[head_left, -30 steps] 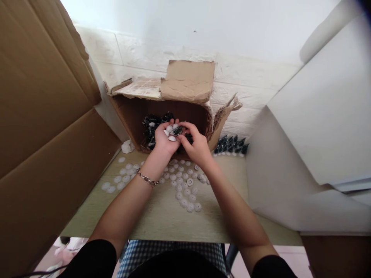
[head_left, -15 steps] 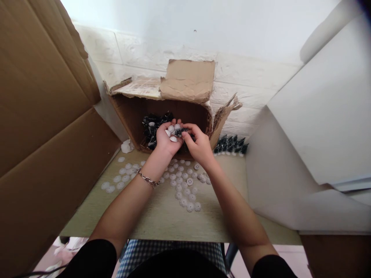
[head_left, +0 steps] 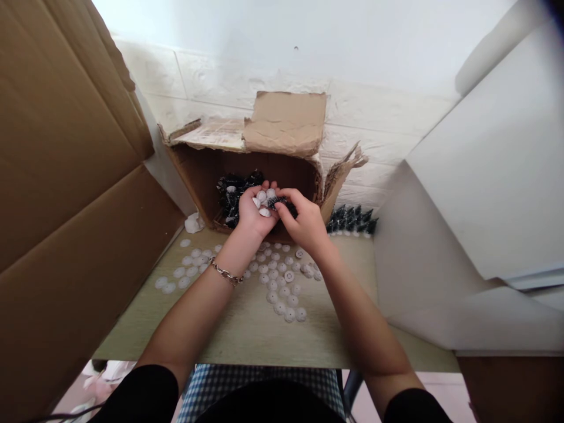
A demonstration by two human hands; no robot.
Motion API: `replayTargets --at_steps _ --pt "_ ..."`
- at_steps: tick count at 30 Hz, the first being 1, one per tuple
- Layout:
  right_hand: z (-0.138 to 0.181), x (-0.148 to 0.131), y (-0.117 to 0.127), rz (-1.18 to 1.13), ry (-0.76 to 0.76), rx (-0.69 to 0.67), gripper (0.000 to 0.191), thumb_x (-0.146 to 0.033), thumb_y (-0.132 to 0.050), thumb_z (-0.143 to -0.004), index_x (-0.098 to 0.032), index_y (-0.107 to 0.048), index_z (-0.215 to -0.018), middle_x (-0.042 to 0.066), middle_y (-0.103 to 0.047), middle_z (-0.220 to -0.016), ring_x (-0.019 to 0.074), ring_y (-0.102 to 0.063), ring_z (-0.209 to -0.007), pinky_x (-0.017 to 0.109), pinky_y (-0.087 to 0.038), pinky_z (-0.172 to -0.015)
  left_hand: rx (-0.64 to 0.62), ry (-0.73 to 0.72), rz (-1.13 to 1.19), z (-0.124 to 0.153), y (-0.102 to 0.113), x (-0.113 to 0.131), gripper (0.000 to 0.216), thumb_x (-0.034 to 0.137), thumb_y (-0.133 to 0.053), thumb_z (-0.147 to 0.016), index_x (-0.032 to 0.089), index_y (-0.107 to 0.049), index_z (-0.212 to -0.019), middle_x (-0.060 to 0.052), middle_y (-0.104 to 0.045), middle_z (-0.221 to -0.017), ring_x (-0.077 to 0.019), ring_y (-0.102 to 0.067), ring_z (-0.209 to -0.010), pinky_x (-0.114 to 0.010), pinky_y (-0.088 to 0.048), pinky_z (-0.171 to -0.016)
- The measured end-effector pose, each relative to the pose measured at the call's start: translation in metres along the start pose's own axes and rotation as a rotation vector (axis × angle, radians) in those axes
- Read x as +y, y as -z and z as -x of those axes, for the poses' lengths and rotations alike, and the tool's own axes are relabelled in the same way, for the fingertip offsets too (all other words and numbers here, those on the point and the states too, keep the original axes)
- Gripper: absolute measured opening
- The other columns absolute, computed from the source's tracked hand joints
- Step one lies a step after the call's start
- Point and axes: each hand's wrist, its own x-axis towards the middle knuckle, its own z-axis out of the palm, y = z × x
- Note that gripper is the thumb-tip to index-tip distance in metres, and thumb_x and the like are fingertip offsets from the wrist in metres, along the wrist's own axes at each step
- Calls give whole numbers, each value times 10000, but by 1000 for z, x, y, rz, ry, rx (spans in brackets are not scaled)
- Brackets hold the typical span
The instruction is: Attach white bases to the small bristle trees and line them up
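My left hand point(head_left: 254, 214) is cupped palm up in front of the open cardboard box point(head_left: 189, 176), with several small white round bases point(head_left: 261, 196) resting in it. Pinched between the thumb and fingers of my right hand point(head_left: 304, 220) is a small dark green bottle-brush tree point(head_left: 277, 202) with white-flecked bristles, held over the left palm. Its far end is partly covered by the fingers. More such trees point(head_left: 230, 200) lie heaped inside the box, behind my left hand.
Many loose white discs point(head_left: 282, 282) are spread over the table point(head_left: 238, 341). Rows of upright little trees point(head_left: 351, 220) stand right of the box. A crumpled white scrap point(head_left: 194, 222) lies left of it. Large cardboard point(head_left: 79, 176) and a white panel point(head_left: 489, 158) flank the sides.
The tree in my right hand has turned slightly and shifted a little. The white bases stay in my left palm, and both hands keep nearly the same place.
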Motion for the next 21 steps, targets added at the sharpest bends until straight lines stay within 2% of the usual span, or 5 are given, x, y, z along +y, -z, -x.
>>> replayTargets --at_steps 8,21 --pt "0 -2 1 16 5 -20 231 -275 -355 -799 -227 -479 -988 14 -551 -995 145 -502 -914 270 -386 -795 3 4 -12 2 -2 0 121 72 -400 -626 144 -495 -601 -3 -572 -563 -96 -578 -608 -188 -458 -603" --pt "1 -2 -2 110 -3 -60 259 -289 -363 -796 -228 -470 -1024 27 -538 -1017 158 -502 -924 294 -395 -807 25 -13 -18 1 -1 -2 106 67 -409 -611 129 -495 -607 -1 -559 -575 -95 -571 -619 -207 -449 -660"
